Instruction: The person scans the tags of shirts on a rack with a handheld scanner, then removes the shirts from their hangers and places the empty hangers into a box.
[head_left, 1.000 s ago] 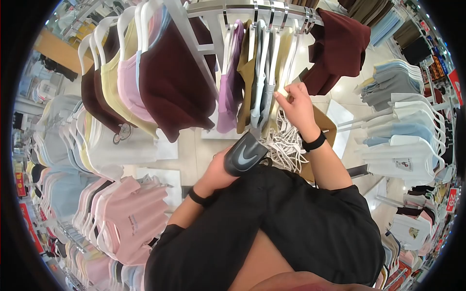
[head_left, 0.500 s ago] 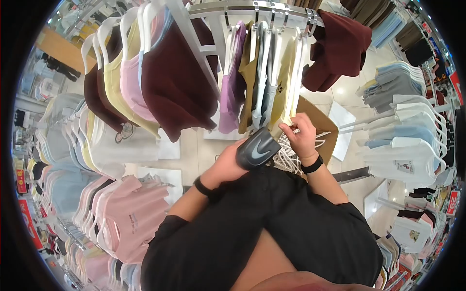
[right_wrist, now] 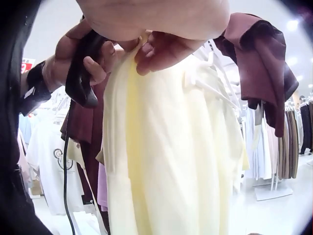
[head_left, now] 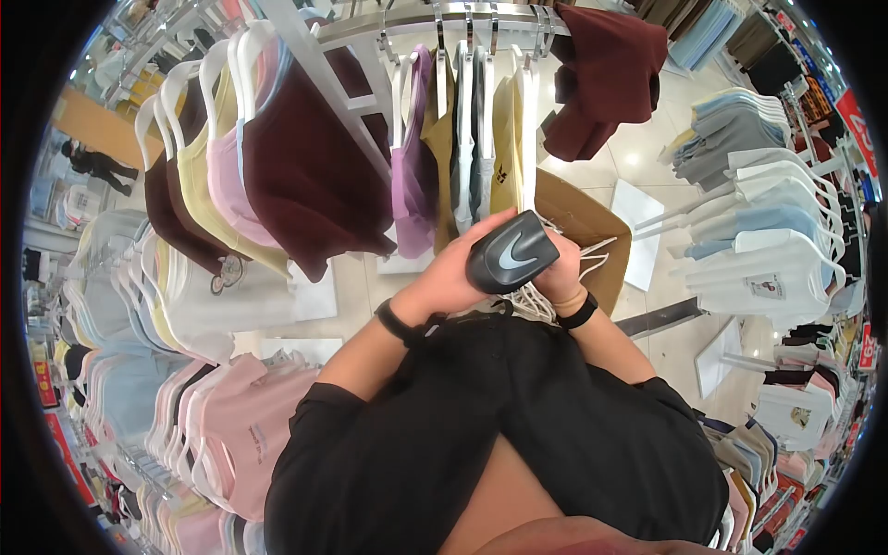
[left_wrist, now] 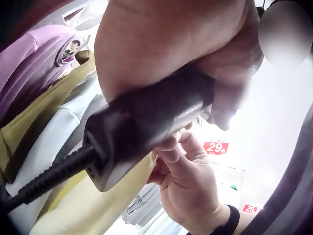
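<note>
A corded black barcode scanner (head_left: 509, 257) is gripped in my left hand (head_left: 449, 277), with its cable (right_wrist: 67, 166) hanging below it in the right wrist view. My right hand (head_left: 559, 276) is close beside the scanner's head, which partly covers it from above. In the right wrist view, the fingers of that hand pinch the upper edge of a pale yellow garment (right_wrist: 161, 132). The garment hangs down in long folds. Purple (head_left: 413, 194), olive and light blue clothes hang from the rail (head_left: 504, 13) to its left.
An open cardboard box (head_left: 578, 217) with loose white hangers (head_left: 535, 303) stands below my right hand. A maroon garment (head_left: 606, 83) drapes over the rail's right end. Racks of pink shirts (head_left: 254, 435) stand at left, and white and blue shirts (head_left: 740, 277) at right.
My right hand has come down from among the hanging clothes, drawing the yellow garment's edge nearer. My left hand has brought the scanner up and right, close to the right hand.
</note>
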The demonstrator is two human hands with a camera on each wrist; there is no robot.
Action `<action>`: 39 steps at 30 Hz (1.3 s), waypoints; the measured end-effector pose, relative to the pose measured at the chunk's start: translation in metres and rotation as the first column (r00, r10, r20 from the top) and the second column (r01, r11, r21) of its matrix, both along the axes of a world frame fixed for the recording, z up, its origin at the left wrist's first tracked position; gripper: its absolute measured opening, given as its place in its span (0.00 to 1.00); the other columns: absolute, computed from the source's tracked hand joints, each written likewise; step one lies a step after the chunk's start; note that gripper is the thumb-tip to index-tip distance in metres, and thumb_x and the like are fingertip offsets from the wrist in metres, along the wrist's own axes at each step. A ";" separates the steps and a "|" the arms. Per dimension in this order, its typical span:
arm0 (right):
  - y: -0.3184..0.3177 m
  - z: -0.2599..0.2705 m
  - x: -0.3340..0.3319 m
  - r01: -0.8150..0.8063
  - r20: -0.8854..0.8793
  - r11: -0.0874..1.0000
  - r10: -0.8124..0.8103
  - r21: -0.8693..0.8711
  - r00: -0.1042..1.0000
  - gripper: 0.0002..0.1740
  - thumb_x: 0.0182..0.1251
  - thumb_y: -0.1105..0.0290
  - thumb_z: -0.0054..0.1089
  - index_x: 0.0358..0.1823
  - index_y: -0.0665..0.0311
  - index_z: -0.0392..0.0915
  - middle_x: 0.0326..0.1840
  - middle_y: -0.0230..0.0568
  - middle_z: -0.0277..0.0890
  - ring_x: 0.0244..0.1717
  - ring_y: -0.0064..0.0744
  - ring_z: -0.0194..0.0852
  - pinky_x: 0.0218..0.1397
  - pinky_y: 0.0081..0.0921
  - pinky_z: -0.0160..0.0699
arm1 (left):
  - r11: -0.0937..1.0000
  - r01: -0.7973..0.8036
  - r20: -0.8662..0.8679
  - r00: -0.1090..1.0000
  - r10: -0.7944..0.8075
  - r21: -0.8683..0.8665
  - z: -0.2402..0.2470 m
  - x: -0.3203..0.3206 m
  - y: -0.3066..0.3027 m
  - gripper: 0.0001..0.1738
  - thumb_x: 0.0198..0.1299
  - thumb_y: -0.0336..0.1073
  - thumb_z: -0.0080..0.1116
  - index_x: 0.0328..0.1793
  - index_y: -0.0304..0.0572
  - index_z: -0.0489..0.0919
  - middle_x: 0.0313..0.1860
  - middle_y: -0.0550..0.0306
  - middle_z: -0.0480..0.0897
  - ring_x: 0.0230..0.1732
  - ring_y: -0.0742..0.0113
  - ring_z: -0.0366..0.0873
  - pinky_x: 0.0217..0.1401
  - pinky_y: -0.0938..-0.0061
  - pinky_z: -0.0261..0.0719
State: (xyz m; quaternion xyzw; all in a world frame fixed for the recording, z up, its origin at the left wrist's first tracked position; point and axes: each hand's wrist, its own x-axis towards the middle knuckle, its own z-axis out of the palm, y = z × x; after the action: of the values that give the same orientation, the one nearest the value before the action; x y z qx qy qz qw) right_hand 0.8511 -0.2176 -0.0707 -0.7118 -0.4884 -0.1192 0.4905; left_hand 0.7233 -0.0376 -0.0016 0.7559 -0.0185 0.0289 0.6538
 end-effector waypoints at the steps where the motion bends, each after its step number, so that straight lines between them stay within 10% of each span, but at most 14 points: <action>1: 0.001 -0.001 -0.002 0.027 -0.052 1.000 -0.026 0.013 0.998 0.08 0.59 0.78 0.72 0.40 0.64 0.84 0.34 0.42 0.85 0.32 0.44 0.86 0.36 0.33 0.84 | 1.000 -0.001 0.006 1.000 0.001 -0.009 0.002 0.001 -0.002 0.54 0.52 0.23 0.74 0.87 0.40 0.62 0.80 0.54 0.74 0.76 0.65 0.74 0.80 0.70 0.68; 7: 0.002 0.006 -0.006 0.006 -0.392 1.000 -0.002 0.009 0.920 0.11 0.63 0.80 0.69 0.46 0.62 0.86 0.42 0.44 0.89 0.43 0.45 0.91 0.46 0.30 0.87 | 1.000 0.016 0.017 1.000 -0.015 -0.015 -0.007 0.001 -0.010 0.55 0.53 0.25 0.75 0.88 0.39 0.60 0.79 0.53 0.75 0.75 0.65 0.75 0.80 0.70 0.69; 10: 0.008 0.010 -0.002 0.009 -0.070 0.999 -0.012 -0.047 0.997 0.13 0.62 0.79 0.70 0.49 0.61 0.87 0.44 0.43 0.89 0.43 0.46 0.90 0.48 0.31 0.88 | 1.000 -0.019 -0.002 1.000 0.019 0.015 -0.010 0.004 -0.008 0.56 0.53 0.28 0.79 0.87 0.38 0.60 0.77 0.53 0.76 0.74 0.66 0.75 0.79 0.69 0.69; 14: 0.011 -0.001 -0.006 -0.014 -0.263 0.999 0.022 0.034 0.965 0.17 0.55 0.79 0.73 0.47 0.60 0.88 0.45 0.44 0.89 0.42 0.48 0.90 0.47 0.34 0.89 | 0.999 -0.036 0.034 0.999 0.037 -0.038 -0.015 0.009 -0.003 0.56 0.53 0.33 0.84 0.85 0.36 0.62 0.75 0.52 0.77 0.73 0.66 0.75 0.79 0.68 0.71; 22: 0.001 -0.006 -0.006 0.023 0.189 0.998 -0.033 0.054 0.981 0.18 0.51 0.81 0.70 0.45 0.60 0.88 0.40 0.45 0.87 0.36 0.50 0.88 0.41 0.36 0.89 | 0.993 -0.117 0.107 0.987 0.117 -0.013 -0.003 0.006 -0.010 0.47 0.50 0.30 0.81 0.77 0.38 0.69 0.65 0.50 0.82 0.67 0.59 0.81 0.72 0.67 0.76; 24: 0.002 -0.043 -0.002 0.031 -0.100 0.999 -0.033 -0.016 0.994 0.16 0.53 0.81 0.70 0.44 0.62 0.88 0.38 0.46 0.87 0.35 0.51 0.87 0.40 0.35 0.88 | 0.995 -0.101 0.107 0.989 0.102 -0.017 0.006 0.002 -0.011 0.46 0.51 0.30 0.80 0.77 0.38 0.69 0.65 0.50 0.82 0.67 0.59 0.81 0.72 0.68 0.76; 26: 0.000 -0.044 0.005 0.044 -0.008 0.986 -0.046 -0.162 0.999 0.10 0.61 0.76 0.72 0.45 0.65 0.87 0.36 0.43 0.87 0.33 0.40 0.88 0.39 0.30 0.87 | 0.997 -0.077 0.090 0.993 0.080 -0.032 0.016 -0.003 -0.011 0.45 0.51 0.30 0.79 0.76 0.38 0.70 0.64 0.50 0.82 0.67 0.59 0.81 0.71 0.68 0.76; 27: 0.002 -0.033 0.005 0.010 -0.304 0.998 -0.030 -0.068 0.952 0.09 0.64 0.74 0.72 0.45 0.65 0.87 0.36 0.41 0.88 0.33 0.34 0.87 0.39 0.28 0.86 | 0.997 -0.066 0.081 0.994 0.069 -0.040 0.017 -0.005 -0.011 0.45 0.51 0.30 0.79 0.76 0.38 0.70 0.64 0.51 0.82 0.67 0.60 0.81 0.71 0.68 0.76; 30: 0.016 -0.022 0.015 0.047 -0.909 0.974 0.191 0.224 0.372 0.13 0.72 0.67 0.73 0.48 0.69 0.84 0.37 0.30 0.87 0.35 0.14 0.81 0.39 0.19 0.81 | 0.999 -0.032 0.137 0.990 0.030 0.009 0.019 -0.007 -0.009 0.43 0.53 0.28 0.78 0.76 0.39 0.70 0.64 0.53 0.82 0.66 0.64 0.81 0.70 0.70 0.77; 33: 0.021 -0.023 0.025 0.073 -0.834 0.996 -0.076 -0.043 0.547 0.10 0.74 0.70 0.71 0.49 0.69 0.84 0.38 0.32 0.87 0.34 0.15 0.81 0.38 0.19 0.79 | 0.994 -0.038 0.066 0.997 0.045 -0.107 0.026 -0.014 -0.011 0.47 0.53 0.24 0.74 0.81 0.34 0.67 0.73 0.54 0.77 0.71 0.66 0.76 0.76 0.71 0.70; 39: 0.006 -0.042 0.030 0.003 -0.848 0.997 -0.069 -0.079 0.525 0.10 0.73 0.70 0.69 0.45 0.72 0.81 0.30 0.33 0.84 0.30 0.19 0.79 0.39 0.23 0.78 | 0.977 -0.038 0.138 0.988 0.068 -0.209 0.013 -0.019 -0.007 0.47 0.56 0.23 0.72 0.83 0.33 0.65 0.79 0.52 0.74 0.74 0.67 0.74 0.78 0.70 0.69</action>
State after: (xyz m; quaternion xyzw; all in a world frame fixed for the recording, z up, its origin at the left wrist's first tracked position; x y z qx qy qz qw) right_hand 0.8809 -0.2114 -0.1125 -0.7059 -0.1767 0.2488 0.6392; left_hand 0.7040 -0.0443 0.0111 0.6802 -0.0427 0.1027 0.7245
